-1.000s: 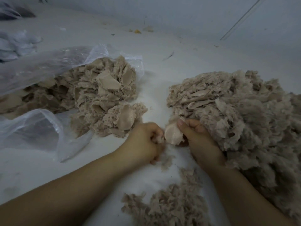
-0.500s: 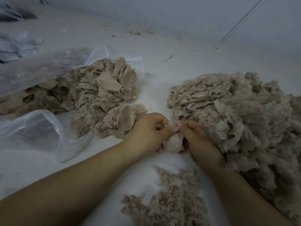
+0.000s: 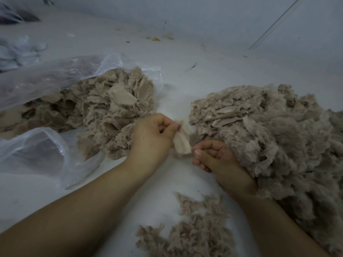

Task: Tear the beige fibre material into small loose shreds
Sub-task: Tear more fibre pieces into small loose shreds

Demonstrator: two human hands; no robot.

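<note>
Mid-tear, left hand [image 3: 152, 134] pinches a beige piece [image 3: 181, 141]; right hand [image 3: 213, 156], fingers curled, apparently empty, must regrip and pull it apart

White surface [image 3: 185, 75] bears fibre heaps [image 3: 269, 138], plastic bag [image 3: 46, 78], loose shreds [image 3: 193, 232].

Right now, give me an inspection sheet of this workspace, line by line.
Surface: white table, fibre specks scattered.
Job's things: pale piece between the hands; chunky pile spilling from a plastic bag on the left; fluffy pile on the right; loose shreds near.
Clutter: yellow scrap and dark bits far back; white crumpled stuff far left.
Fingers: left hand pinches the piece's top; right hand curled beside its lower end, contact unclear.
Cables: nothing seen.
Surroundings: pale wall, thin rod leaning.
</note>
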